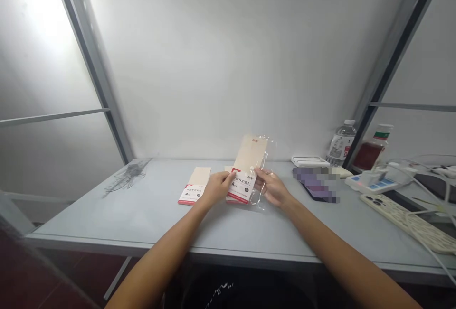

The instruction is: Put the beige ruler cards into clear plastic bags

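Note:
Both hands hold a ruler set pack, a beige sleeve with a white and red label, tilted above the table. A clear plastic bag shows along its right side. My left hand pinches the lower left edge, thumb on the label. My right hand grips the right edge together with the bag, its fingers partly hidden behind. Left of my left hand, a similar ruler set pack lies flat. Another pack lies beneath the held one, mostly covered.
Crumpled clear plastic lies on the table's left. At right are a white flat device, a purple-screened phone, a water bottle, a red-brown jar, a power strip, a patterned phone case and tangled white cables.

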A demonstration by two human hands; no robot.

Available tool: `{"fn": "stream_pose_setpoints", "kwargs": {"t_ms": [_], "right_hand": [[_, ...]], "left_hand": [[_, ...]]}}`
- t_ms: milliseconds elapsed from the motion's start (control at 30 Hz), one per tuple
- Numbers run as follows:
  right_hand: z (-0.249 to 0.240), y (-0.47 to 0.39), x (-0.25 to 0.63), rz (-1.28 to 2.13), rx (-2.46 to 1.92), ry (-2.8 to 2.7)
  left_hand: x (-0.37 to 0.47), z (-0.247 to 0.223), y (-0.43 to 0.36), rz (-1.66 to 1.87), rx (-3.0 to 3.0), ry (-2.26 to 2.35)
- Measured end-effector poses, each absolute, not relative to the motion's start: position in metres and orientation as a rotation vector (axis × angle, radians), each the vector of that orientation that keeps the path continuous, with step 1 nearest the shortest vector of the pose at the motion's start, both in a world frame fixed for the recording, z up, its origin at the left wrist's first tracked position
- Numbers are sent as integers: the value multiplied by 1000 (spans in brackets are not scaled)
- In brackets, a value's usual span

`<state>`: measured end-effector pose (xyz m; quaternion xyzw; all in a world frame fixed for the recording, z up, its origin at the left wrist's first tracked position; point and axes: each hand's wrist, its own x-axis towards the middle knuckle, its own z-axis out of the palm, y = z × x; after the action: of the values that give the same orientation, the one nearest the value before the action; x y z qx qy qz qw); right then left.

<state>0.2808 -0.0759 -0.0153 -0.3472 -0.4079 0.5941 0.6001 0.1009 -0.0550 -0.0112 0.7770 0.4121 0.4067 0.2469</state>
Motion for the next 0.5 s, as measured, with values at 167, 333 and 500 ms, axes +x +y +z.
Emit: {"fn": "stream_pose_setpoints", "kwargs": {"t_ms": [167,333,500], "right_hand": [[-12,-77,280,1387,-811,-937],[-15,-74,282,1364,-836,-894],[-17,-75,282,1388,-812,-953]], "left_hand": [[102,-9,-57,1273,2096,1129],[102,-9,-57,1280,2066,1128],[103,-13,-57,1127,2145,1078]]}}
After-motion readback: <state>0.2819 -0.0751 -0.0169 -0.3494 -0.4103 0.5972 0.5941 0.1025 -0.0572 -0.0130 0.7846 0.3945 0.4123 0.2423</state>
